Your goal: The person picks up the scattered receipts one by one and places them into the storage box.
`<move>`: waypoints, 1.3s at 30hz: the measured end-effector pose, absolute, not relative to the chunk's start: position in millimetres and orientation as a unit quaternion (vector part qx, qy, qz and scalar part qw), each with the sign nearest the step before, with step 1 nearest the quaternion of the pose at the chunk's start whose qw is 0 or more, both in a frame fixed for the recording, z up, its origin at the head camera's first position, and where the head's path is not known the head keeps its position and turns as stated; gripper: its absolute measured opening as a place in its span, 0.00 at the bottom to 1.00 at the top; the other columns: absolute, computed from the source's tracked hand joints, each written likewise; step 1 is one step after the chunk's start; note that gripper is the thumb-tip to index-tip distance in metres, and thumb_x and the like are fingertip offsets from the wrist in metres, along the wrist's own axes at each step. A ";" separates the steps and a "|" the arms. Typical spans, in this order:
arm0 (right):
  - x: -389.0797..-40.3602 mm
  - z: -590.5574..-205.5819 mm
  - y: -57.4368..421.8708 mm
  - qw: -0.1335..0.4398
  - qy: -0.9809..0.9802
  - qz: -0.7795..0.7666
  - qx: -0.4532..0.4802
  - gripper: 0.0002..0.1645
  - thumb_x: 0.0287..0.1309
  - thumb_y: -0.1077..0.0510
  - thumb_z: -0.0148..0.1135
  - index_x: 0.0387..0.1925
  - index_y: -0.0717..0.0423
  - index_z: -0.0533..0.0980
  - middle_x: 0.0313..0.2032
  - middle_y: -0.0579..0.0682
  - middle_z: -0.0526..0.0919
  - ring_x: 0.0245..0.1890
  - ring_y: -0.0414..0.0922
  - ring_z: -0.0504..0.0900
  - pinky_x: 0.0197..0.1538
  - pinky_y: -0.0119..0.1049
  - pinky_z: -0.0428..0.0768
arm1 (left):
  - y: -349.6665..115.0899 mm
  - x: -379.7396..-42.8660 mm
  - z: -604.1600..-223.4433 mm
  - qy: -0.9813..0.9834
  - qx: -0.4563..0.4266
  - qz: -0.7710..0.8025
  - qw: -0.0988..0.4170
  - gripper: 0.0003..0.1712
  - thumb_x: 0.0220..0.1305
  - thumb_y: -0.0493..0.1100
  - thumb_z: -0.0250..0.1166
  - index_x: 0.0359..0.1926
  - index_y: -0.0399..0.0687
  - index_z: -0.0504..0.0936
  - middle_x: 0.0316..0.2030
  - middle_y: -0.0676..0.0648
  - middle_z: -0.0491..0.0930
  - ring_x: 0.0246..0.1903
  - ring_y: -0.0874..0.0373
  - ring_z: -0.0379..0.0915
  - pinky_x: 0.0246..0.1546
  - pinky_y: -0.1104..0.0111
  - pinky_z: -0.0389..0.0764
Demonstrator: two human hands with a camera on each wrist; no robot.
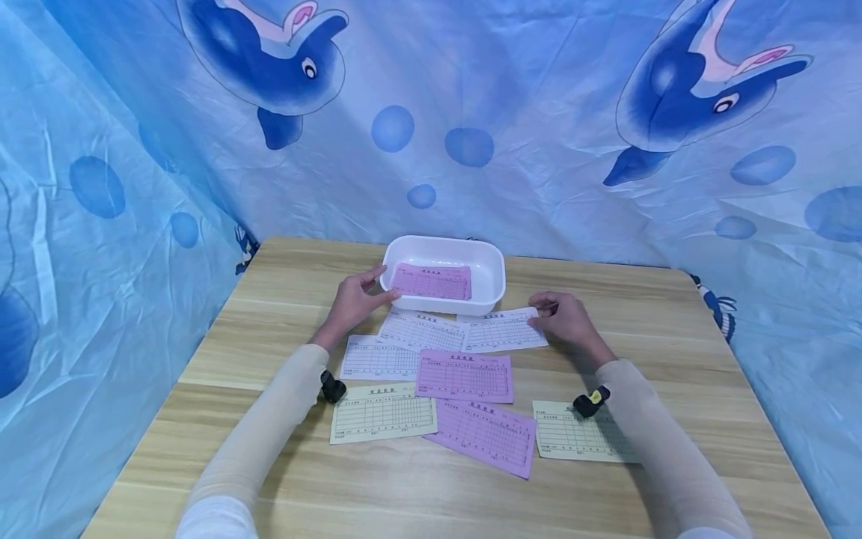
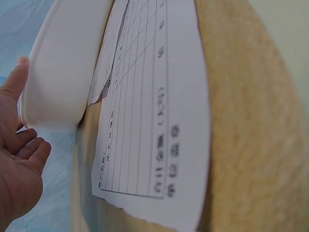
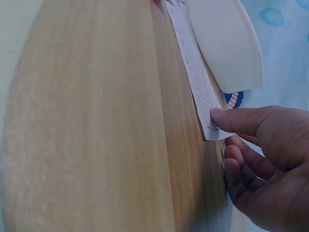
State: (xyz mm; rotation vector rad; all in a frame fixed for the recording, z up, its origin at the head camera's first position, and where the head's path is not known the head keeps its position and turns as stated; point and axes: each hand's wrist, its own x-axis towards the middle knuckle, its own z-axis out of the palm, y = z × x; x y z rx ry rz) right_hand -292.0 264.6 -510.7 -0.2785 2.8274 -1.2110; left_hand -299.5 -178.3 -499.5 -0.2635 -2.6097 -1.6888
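The left grip (image 1: 357,303) is closed round the left end of the tub (image 1: 488,273), its fingers partly hidden by the wall. The pink stack (image 1: 431,283) lies inside the tub, just right of that grip; its count cannot be told. On the tabletop (image 1: 269,292), the left white slip (image 1: 377,363) is partly covered; the left green slip (image 1: 380,418) is overlapped at its right by the upper pink slip (image 1: 465,378). The lower pink slip (image 1: 488,438) is also partly covered. The right grip (image 1: 566,318) pinches the right end of the right white slip (image 1: 501,335), in front of the tub. The right green slip (image 1: 562,438) is partly screened by the right sleeve (image 1: 663,442). Smaller print is illegible.
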 end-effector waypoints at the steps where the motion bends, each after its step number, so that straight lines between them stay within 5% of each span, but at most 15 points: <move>1: -292.0 -510.8 264.6 0.027 0.915 -0.392 -0.090 0.22 0.56 0.63 0.76 0.53 0.61 0.82 0.46 0.58 0.86 0.41 0.50 0.82 0.42 0.33 0.81 | -178.3 -299.5 -499.4 -0.837 -0.085 -0.541 0.011 0.49 0.56 0.61 0.77 0.73 0.49 0.70 0.76 0.48 0.63 0.72 0.44 0.63 0.71 0.54 0.71; 11: -291.2 -510.0 266.1 0.037 0.915 -0.394 -0.086 0.21 0.57 0.65 0.74 0.52 0.62 0.82 0.36 0.53 0.83 0.36 0.47 0.79 0.38 0.29 0.78 | -178.5 -300.4 -498.6 -0.839 -0.089 -0.536 0.015 0.48 0.57 0.60 0.77 0.73 0.48 0.69 0.75 0.48 0.63 0.72 0.44 0.64 0.70 0.54 0.71; 21: -283.3 -504.1 274.0 0.037 0.922 -0.373 -0.097 0.11 0.61 0.60 0.72 0.44 0.61 0.86 0.36 0.54 0.86 0.36 0.48 0.80 0.38 0.35 0.79 | -178.2 -300.8 -498.7 -0.840 -0.089 -0.534 0.015 0.48 0.57 0.59 0.77 0.73 0.47 0.70 0.75 0.46 0.63 0.72 0.44 0.64 0.71 0.54 0.71; 39: -270.8 -503.8 306.7 0.014 0.925 -0.374 -0.058 0.16 0.66 0.52 0.69 0.44 0.61 0.83 0.41 0.57 0.86 0.38 0.47 0.80 0.38 0.31 0.78 | -179.1 -301.5 -498.5 -0.842 -0.087 -0.532 0.018 0.49 0.56 0.60 0.78 0.72 0.46 0.70 0.74 0.45 0.64 0.71 0.43 0.65 0.70 0.53 0.71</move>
